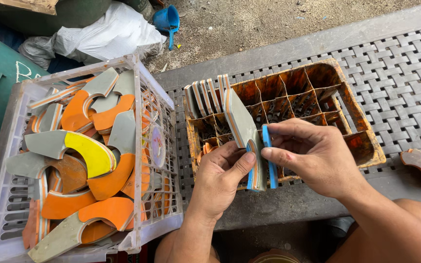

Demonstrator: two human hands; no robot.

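Pinching one grey sole piece (243, 127), both hands' (222, 178) (308, 156) grip half-hiding its blue-edged end

Shot from a single head-worn camera, aimed steeply down and slightly forward. Set close over the left hand (219, 182) and right hand (313, 158), mid-frame. Took in a white crate (144, 146) at left, a woven grey bench (395, 63) at right, bare ground beyond.

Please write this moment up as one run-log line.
left hand: holds grey layered piece | right hand: pinches blue strip | below: compartment crate | side: white basket
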